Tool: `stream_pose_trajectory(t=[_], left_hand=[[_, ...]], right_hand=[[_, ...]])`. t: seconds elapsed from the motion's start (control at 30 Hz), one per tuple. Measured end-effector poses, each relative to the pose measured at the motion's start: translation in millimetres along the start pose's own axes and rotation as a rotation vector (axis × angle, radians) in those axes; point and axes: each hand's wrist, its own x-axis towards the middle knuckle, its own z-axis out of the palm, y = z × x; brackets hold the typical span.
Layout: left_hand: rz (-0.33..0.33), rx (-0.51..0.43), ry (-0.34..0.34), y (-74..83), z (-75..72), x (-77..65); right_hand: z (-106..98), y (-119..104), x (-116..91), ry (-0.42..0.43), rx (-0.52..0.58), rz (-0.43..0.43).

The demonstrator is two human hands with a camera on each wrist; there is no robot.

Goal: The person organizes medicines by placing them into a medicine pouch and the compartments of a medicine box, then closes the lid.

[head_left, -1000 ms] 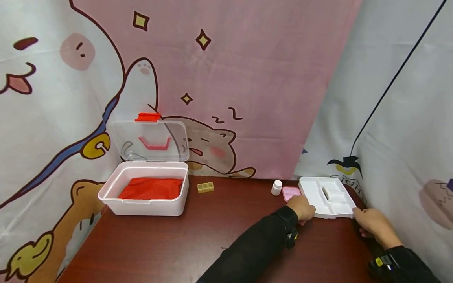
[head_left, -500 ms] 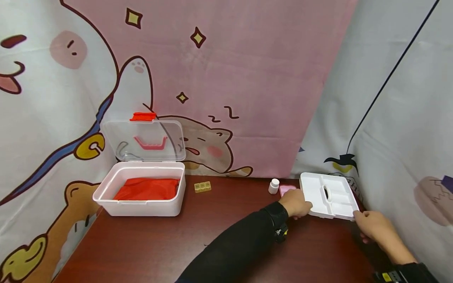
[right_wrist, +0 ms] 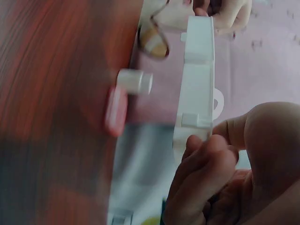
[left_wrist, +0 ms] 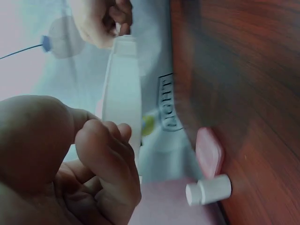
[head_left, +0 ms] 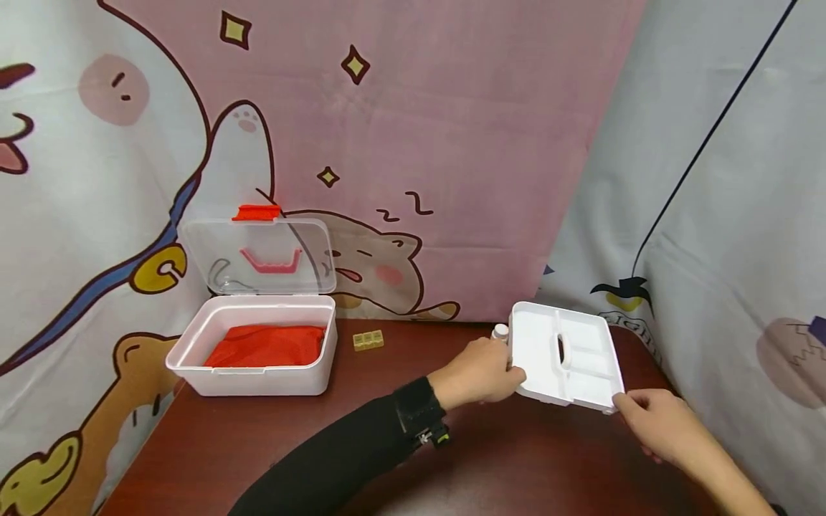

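Leftward shifted the white tray (head_left: 538, 344), fingers (left_wrist: 104, 147) of left hand (head_left: 480, 374) and right hand (head_left: 658, 424) pinching its edges, apparently being carried.

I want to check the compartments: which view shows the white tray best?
The head view, because it shows the white tray's upper face and compartments. Both wrist views show it nearly edge-on, mostly its outer side, so the compartments are hidden.

Left wrist view: black capitals "LIGHT" (left_wrist: 167, 102) legible, sideways, on pale white fabric hanging (left_wrist: 157, 161). Head view: two brown Z-shaped marks (head_left: 419, 204) on pink fabric backdrop (head_left: 484, 143).
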Motion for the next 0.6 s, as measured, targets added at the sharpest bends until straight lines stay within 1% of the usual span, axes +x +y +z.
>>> stream_pose_trajectory(t=[0.1,0.17,0.3,0.4,0.47,0.6], left_hand=[[0.001,-0.036,0.006,-21.3,-14.3,-27.9],[-0.014,-0.054,0.014,-36.8,-21.0,-46.1],[-0.054,-0.065,0.04,-69.1,-28.0,-78.3],[-0.089,-0.061,0.066,-92.9,-26.5,-97.3],[-0.119,-0.057,0.078,-106.6,-23.7,-107.6],[-0.181,-0.091,0.071,-128.0,-18.1,-123.7]], right_hand=[[16,-25,-3,0.008,-0.046,-0.094],[28,-40,-3,0.012,-0.067,-0.158],[57,-69,2,0.002,-0.031,-0.246],[77,-86,8,-0.021,-0.006,-0.308],[89,-95,12,-0.049,0.006,-0.331],[109,-107,17,-0.097,0.023,-0.368]])
